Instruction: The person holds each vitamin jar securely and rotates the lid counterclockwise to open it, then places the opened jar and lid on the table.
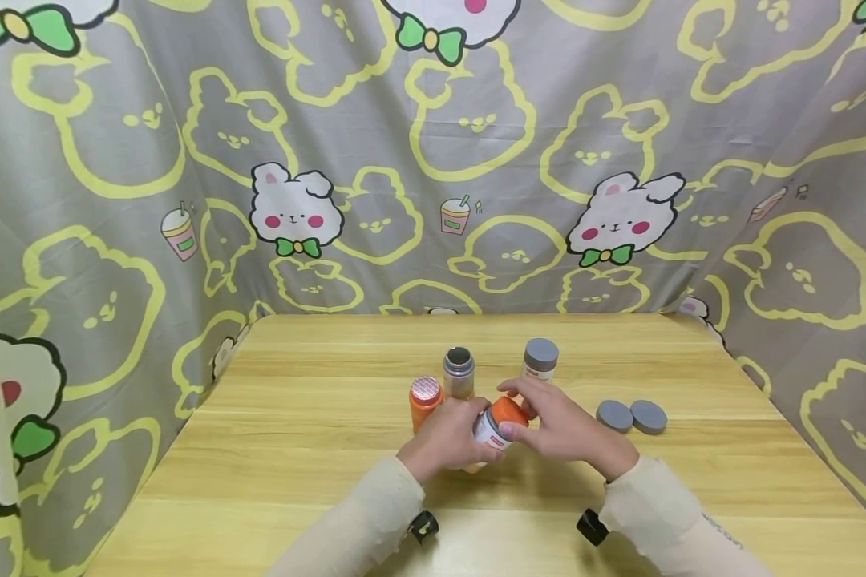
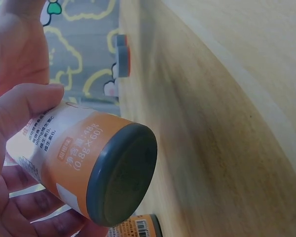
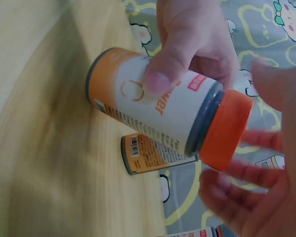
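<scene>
Head view, left hand, grip wrapped round tilted bottle, right hand curled around orange cap

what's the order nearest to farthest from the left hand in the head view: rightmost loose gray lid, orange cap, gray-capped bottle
1. orange cap, atop the bottle the left hand grips
2. gray-capped bottle, standing beyond the right hand
3. rightmost loose gray lid, lying to the right

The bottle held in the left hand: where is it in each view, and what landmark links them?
Head: bottle below and slightly right of centre.
Left wrist: left of centre, dark base showing.
Right wrist: about centre, orange cap toward the right.
Shared landmark: the left hand gripping it.
</scene>
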The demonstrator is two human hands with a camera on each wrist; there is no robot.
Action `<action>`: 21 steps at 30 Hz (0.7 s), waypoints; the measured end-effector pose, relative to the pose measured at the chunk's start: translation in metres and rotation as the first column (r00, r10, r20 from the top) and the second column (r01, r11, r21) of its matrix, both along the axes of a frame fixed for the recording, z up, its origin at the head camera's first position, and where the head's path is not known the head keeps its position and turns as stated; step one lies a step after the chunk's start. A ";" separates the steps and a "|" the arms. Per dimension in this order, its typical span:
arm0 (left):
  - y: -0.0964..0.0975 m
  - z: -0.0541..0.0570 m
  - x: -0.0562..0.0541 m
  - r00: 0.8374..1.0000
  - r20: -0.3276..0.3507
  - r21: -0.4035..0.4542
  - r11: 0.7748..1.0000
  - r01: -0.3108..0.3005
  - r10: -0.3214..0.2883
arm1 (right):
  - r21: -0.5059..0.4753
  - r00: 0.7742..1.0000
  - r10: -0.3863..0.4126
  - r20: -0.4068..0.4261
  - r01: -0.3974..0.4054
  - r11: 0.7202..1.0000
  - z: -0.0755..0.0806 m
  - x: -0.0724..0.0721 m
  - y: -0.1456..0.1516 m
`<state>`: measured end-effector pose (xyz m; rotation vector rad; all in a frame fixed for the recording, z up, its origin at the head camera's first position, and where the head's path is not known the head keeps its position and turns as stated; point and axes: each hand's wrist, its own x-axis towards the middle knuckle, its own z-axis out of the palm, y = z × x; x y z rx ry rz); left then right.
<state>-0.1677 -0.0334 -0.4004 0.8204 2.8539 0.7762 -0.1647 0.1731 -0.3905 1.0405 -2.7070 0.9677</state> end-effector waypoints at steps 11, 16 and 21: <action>-0.001 0.000 -0.001 1.000 -0.009 -0.014 1.000 0.002 -0.002 | 0.001 1.000 0.024 0.019 -0.024 1.000 0.001 0.000 0.002; 0.000 0.002 0.000 1.000 -0.015 -0.010 1.000 0.008 -0.008 | 0.018 0.999 -0.037 0.010 0.037 0.999 0.003 -0.001 0.000; 0.000 0.002 -0.001 1.000 -0.016 -0.002 1.000 0.017 -0.017 | -0.003 1.000 -0.023 -0.014 0.023 1.000 0.003 -0.001 0.000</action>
